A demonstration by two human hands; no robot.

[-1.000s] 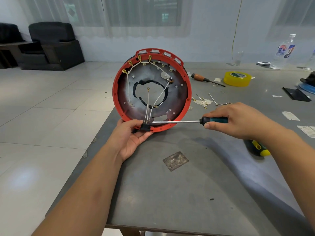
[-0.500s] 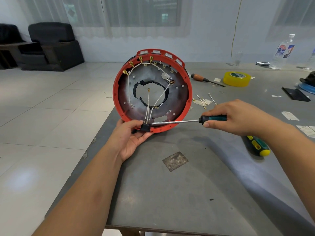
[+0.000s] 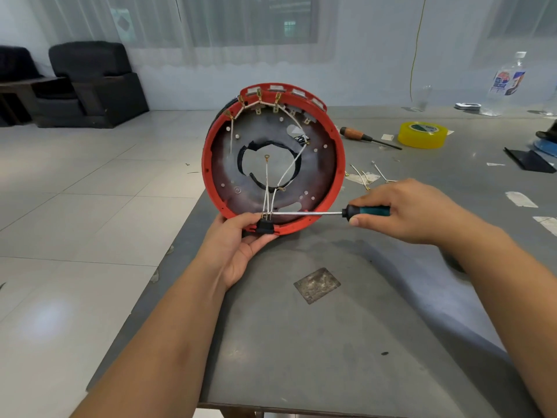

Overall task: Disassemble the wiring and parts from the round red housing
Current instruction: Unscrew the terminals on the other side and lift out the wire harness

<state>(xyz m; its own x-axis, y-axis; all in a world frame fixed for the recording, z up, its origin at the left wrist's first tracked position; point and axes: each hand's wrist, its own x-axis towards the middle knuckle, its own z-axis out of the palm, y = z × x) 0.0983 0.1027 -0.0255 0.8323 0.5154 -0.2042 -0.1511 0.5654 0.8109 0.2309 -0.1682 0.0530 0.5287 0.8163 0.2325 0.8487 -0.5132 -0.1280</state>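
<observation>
Little has shifted since earlier. Your left hand [image 3: 238, 248] grips the black socket [image 3: 265, 227] at the base of the red housing [image 3: 272, 158], upright on the surface [image 3: 331, 342]; your right hand [image 3: 404, 211] clasps the screwdriver [image 3: 316, 212], tip at the terminals.

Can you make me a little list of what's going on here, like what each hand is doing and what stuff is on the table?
Left hand: holds the bottom edge of the red housing, which stands on its edge, by the black plug.
Right hand: grips a screwdriver, tip at the wires above the plug.
Table: grey.
Also there: yellow tape, wooden-handled screwdriver, plastic bottle, small metal plate.
</observation>
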